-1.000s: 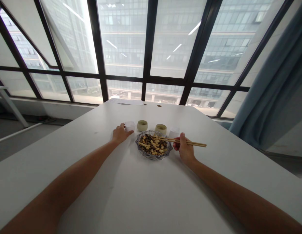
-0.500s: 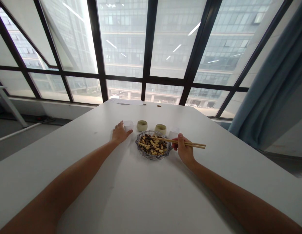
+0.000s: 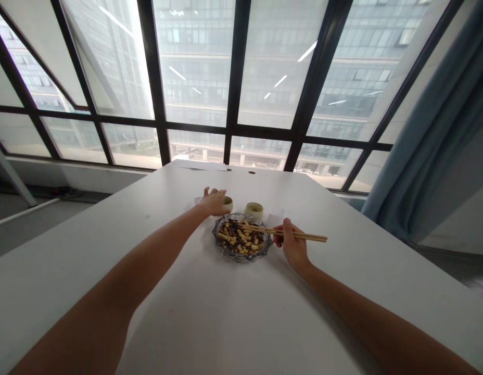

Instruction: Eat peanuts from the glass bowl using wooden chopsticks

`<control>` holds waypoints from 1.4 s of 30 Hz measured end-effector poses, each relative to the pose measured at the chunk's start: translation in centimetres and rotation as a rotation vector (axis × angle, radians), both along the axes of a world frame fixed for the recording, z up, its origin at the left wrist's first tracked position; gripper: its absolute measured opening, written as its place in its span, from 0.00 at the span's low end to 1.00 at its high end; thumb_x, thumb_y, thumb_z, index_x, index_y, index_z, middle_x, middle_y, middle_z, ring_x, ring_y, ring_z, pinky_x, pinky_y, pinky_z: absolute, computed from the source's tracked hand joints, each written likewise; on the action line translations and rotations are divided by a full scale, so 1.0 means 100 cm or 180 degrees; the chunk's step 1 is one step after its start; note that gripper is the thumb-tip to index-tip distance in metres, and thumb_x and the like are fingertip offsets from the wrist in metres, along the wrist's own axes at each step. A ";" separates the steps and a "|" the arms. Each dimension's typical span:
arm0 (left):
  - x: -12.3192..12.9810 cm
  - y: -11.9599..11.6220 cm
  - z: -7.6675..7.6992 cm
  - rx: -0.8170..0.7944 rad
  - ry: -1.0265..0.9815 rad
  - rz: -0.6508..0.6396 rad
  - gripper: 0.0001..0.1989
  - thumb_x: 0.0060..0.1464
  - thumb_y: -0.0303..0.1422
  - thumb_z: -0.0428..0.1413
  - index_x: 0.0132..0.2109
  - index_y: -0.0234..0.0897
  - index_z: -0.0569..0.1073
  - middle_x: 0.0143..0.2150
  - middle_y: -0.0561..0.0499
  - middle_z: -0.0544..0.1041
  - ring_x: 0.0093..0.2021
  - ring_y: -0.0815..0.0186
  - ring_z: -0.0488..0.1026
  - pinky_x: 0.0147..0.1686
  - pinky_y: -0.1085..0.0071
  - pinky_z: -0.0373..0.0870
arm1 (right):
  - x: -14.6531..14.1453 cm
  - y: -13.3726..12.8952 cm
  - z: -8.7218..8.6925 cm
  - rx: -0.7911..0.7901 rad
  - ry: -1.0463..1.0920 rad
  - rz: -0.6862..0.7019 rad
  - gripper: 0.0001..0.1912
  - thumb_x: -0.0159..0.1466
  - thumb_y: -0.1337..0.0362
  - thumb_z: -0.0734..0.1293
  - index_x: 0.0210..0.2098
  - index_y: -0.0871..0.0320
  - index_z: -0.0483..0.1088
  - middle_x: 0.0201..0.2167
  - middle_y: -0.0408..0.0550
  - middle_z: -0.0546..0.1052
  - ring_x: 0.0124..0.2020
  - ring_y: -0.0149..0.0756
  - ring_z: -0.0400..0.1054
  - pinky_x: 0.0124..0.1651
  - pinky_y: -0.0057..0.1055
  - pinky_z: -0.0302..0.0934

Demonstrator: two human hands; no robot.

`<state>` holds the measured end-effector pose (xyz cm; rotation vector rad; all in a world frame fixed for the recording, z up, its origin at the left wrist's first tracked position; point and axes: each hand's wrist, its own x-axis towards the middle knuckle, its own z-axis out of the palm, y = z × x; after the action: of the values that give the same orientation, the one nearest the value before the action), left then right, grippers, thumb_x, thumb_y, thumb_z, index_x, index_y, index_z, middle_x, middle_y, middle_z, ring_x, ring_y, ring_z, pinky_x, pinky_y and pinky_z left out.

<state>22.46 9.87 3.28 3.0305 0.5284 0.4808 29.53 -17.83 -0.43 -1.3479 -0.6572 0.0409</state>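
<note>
My right hand (image 3: pixel 292 240) grips a pair of wooden chopsticks (image 3: pixel 312 237); their tips reach into the glass dish (image 3: pixel 241 257). Unshelled peanuts (image 3: pixel 247 242) and dark slender pieces (image 3: pixel 230 229), perhaps sunflower seeds, fill that dish. At the left pale green cup (image 3: pixel 228 202), my left hand (image 3: pixel 215 202) has its thumb on the near side and its fingers spread along the far side. Part of this cup is hidden by the hand; whether they touch I cannot tell. A second pale green cup (image 3: pixel 253 210) stands behind the dish.
A whitish clear container (image 3: pixel 276 216) stands behind my right hand. Another (image 3: pixel 197 200) is mostly hidden behind my left hand. Paper (image 3: pixel 198 165) lies at the far edge of the white table (image 3: pixel 179 323), before large windows. A blue curtain (image 3: pixel 413 156) hangs at right.
My left hand has moved right, from the clear container at left to the left green cup. My right hand keeps the chopsticks in the dish. The view has shifted slightly.
</note>
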 end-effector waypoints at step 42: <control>-0.009 0.006 -0.002 0.0310 -0.0008 -0.0405 0.31 0.55 0.44 0.57 0.61 0.35 0.64 0.63 0.37 0.68 0.64 0.51 0.62 0.67 0.48 0.39 | 0.007 -0.014 0.095 -0.0841 -0.0936 0.0275 0.37 0.56 0.31 0.61 0.13 0.58 0.67 0.05 0.43 0.61 0.09 0.26 0.54 0.13 0.25 0.47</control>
<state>21.56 10.50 3.08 3.1298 0.3180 0.5184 30.25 -19.21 9.07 -1.5954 -0.9844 -0.0016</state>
